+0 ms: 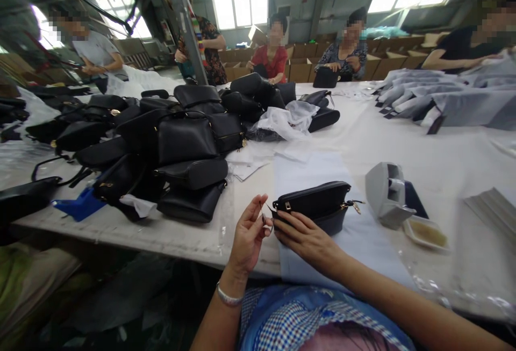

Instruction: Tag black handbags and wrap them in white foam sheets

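Observation:
A small black handbag (314, 198) stands on a pale sheet in front of me, a gold zip pull and ring at its right end. My right hand (304, 235) lies across its front left part and grips it, fingers pointing left; the thumb is hidden. Beside the bag's left end, my left hand (250, 230) is closed in a pinch. Between its thumb and fingers is a thin black strap (263, 212), which seems to run to the bag's corner. The exact join is too small to make out.
Piled black bags (187, 138) fill the table's left side, with a blue object (83, 204) near its edge. To the right stand a grey tape dispenser (382, 192) and a shallow dish (426, 233). Grey cloth pieces (427, 93) lie far right. Several people work across the table.

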Tool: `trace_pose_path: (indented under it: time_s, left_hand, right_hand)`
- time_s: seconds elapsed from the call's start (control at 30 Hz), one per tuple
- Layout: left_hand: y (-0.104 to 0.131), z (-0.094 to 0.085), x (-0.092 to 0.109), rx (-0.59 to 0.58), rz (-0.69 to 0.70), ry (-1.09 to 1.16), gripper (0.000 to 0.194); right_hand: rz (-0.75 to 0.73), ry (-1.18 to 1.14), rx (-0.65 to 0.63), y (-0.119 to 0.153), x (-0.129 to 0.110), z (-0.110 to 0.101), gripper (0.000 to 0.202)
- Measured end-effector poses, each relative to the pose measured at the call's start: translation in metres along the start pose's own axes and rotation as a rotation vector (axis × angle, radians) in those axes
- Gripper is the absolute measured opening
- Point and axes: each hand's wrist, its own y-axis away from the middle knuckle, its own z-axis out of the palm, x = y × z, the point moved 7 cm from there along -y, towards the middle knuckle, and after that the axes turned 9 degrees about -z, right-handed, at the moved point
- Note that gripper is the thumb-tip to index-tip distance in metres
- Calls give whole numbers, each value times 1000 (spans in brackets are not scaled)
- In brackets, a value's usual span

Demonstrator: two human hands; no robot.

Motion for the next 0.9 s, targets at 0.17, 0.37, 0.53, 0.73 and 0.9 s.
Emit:
trace_pose_path:
  time_s: [0.17, 0.37, 0.53, 0.73, 0.9]
  left_hand:
    - [-10, -1, -1, 16, 4, -76, 46]
    - [-18, -1, 6, 44, 17, -90, 41]
    - [-24, 1, 6, 21, 24, -105, 41]
    - [-33, 0, 13, 45, 45, -106, 41]
    - [-38, 3, 15, 31, 48, -137, 40]
  right_hand:
    - [-56, 112, -11, -10, 11, 4, 32]
    - [-58, 270, 60, -27, 12, -1, 45]
    - [-100, 235, 181, -36, 21, 11, 37]
    - [-114, 314, 210, -32, 24, 27, 52]
    - [-21, 411, 106, -48, 23, 52, 47]
